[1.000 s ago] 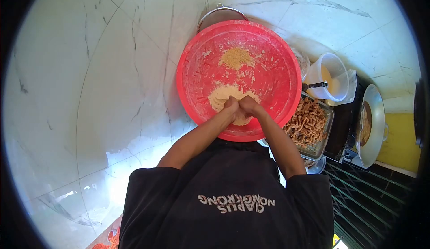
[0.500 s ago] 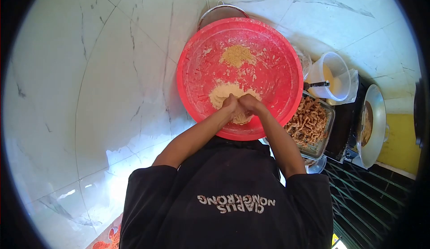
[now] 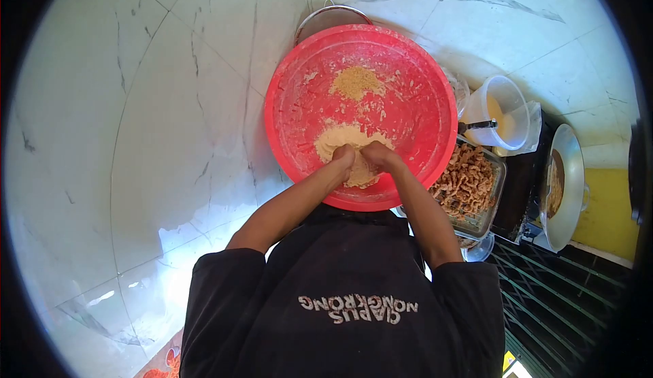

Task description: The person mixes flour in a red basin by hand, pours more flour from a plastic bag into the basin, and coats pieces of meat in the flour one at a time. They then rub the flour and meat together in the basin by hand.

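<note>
A large red plastic basin holds a pile of pale flour on its near side. Toward its far side lies a smaller mound of yellowish, coarser crumbs. My left hand is down in the flour with its fingers curled inward. Close beside it on the right, my right hand is curled in the same pile, with a small gap between the two. The fingertips of both are hidden, so what they close on does not show.
To the right stand a glass tray of fried brown pieces, a clear tub of yellowish liquid with a black handle, and a wide metal wok. A metal-rimmed round thing shows behind the basin.
My hands were pressed together over the flour and have drawn slightly apart, showing flour between them. The whole view has shifted a little.
</note>
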Demonstrator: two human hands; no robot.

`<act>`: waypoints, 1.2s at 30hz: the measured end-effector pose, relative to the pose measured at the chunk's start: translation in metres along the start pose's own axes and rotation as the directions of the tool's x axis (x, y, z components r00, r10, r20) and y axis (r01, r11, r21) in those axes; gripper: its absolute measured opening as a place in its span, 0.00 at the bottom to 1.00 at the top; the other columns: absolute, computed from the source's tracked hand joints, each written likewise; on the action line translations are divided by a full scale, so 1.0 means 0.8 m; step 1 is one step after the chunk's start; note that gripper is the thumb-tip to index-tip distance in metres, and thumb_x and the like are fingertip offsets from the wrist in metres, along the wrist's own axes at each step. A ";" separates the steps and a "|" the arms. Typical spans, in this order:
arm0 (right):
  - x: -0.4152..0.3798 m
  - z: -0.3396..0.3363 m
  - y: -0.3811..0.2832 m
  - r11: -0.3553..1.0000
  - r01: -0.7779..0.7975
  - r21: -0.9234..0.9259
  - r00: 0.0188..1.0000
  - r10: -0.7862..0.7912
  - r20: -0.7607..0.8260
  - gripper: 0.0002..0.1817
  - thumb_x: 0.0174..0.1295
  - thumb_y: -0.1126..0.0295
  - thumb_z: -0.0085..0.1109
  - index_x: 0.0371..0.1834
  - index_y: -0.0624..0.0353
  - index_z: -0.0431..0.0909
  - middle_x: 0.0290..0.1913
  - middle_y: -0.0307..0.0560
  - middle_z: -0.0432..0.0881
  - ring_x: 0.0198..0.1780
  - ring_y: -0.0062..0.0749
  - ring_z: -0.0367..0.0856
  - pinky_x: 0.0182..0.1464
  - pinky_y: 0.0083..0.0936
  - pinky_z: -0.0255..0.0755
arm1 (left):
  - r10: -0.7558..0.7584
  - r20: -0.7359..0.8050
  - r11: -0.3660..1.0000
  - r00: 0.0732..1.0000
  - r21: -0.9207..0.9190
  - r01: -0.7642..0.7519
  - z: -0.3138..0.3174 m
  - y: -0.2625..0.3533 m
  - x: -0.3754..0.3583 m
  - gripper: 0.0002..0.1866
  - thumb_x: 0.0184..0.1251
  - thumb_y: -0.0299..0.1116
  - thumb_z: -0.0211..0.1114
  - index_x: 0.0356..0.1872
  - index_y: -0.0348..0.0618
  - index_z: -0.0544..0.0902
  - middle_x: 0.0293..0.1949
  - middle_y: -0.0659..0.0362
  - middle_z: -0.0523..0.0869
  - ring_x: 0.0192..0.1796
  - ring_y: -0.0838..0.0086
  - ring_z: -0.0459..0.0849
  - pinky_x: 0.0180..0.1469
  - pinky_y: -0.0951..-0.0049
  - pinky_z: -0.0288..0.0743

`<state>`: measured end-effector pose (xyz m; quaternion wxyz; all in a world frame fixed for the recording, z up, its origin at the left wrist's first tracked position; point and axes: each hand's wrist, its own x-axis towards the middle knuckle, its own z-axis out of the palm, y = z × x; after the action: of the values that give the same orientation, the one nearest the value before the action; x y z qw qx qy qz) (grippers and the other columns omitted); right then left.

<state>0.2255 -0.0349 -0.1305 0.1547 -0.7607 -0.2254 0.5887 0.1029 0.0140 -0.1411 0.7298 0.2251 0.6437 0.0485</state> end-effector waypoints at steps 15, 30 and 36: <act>0.020 -0.002 0.015 0.974 0.124 -0.192 0.986 -0.142 -0.087 0.19 0.62 0.63 0.53 0.41 0.70 0.83 0.35 0.54 0.84 0.30 0.39 0.82 0.28 0.42 0.73 | 0.036 0.011 0.998 0.999 0.051 -0.037 0.000 -0.008 0.015 0.27 0.72 0.47 0.50 0.48 0.28 0.83 0.48 0.41 0.87 0.48 0.56 0.88 0.52 0.58 0.80; 0.013 0.001 0.008 0.992 -0.001 -0.123 0.997 -0.008 -0.075 0.23 0.65 0.56 0.53 0.44 0.68 0.84 0.35 0.57 0.85 0.34 0.44 0.86 0.32 0.46 0.80 | 0.049 -0.026 0.993 0.998 0.105 -0.046 0.007 0.017 -0.045 0.27 0.75 0.49 0.51 0.47 0.30 0.84 0.45 0.40 0.87 0.47 0.55 0.88 0.49 0.58 0.80; -0.060 -0.022 -0.039 0.992 0.016 0.123 0.993 -0.001 -0.122 0.23 0.62 0.61 0.52 0.46 0.73 0.83 0.46 0.66 0.87 0.42 0.53 0.89 0.39 0.47 0.83 | 0.184 -0.115 0.952 0.976 0.268 -0.148 -0.004 -0.017 0.008 0.27 0.74 0.47 0.50 0.50 0.30 0.84 0.48 0.39 0.88 0.52 0.52 0.88 0.52 0.56 0.79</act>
<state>0.2276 -0.0331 -0.0710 0.2175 -0.7831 -0.1816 0.5537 0.0975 0.0051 -0.1522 0.6413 0.3675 0.6723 0.0412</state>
